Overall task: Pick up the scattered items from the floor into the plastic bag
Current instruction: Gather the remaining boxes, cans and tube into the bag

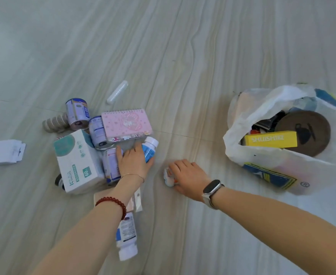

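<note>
Two hands work low in the frame: our left hand [134, 160] wraps its grip around a small blue-and-white bottle [149, 148] at the centre pile, and our right hand [188, 176] closes over a small colourful item [168, 178] on the floor [183, 56]. At right, well apart from the pile, we see the plastic bag [262, 159] lying open with a yellow box [270, 139] inside.
</note>
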Action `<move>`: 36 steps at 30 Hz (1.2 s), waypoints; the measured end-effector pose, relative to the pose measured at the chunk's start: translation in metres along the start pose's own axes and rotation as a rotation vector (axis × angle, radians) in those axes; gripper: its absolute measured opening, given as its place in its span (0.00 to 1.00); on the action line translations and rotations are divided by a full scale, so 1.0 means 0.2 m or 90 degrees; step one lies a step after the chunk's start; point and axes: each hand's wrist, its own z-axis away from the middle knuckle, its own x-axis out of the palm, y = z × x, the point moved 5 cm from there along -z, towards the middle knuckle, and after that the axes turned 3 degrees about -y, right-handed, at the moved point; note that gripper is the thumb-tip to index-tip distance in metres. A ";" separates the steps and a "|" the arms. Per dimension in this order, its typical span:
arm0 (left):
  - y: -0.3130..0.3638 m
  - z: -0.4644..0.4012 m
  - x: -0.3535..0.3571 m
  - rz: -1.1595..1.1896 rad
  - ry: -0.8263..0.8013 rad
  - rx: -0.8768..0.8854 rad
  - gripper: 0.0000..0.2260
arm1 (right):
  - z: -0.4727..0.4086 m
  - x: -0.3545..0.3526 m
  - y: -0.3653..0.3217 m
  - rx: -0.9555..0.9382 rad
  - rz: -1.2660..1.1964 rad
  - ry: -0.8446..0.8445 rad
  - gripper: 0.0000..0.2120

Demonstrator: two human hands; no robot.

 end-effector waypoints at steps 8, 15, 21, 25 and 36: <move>0.18 0.34 -0.12 0.415 0.076 0.195 0.30 | 0.45 -0.34 0.15 0.080 -0.323 0.142 0.23; 0.61 0.50 -0.29 0.415 0.121 0.416 0.25 | 0.83 -0.72 0.53 0.305 -0.225 0.475 0.24; 0.93 0.55 -0.34 0.407 0.104 0.513 0.27 | 0.91 -0.79 0.85 0.555 -0.155 0.360 0.27; 1.14 0.54 -0.40 0.363 0.158 0.580 0.27 | 0.94 -0.83 0.80 0.508 -0.362 0.421 0.18; 1.28 0.55 -0.36 0.260 0.271 0.609 0.28 | 1.10 -0.82 0.81 0.463 -0.532 0.487 0.08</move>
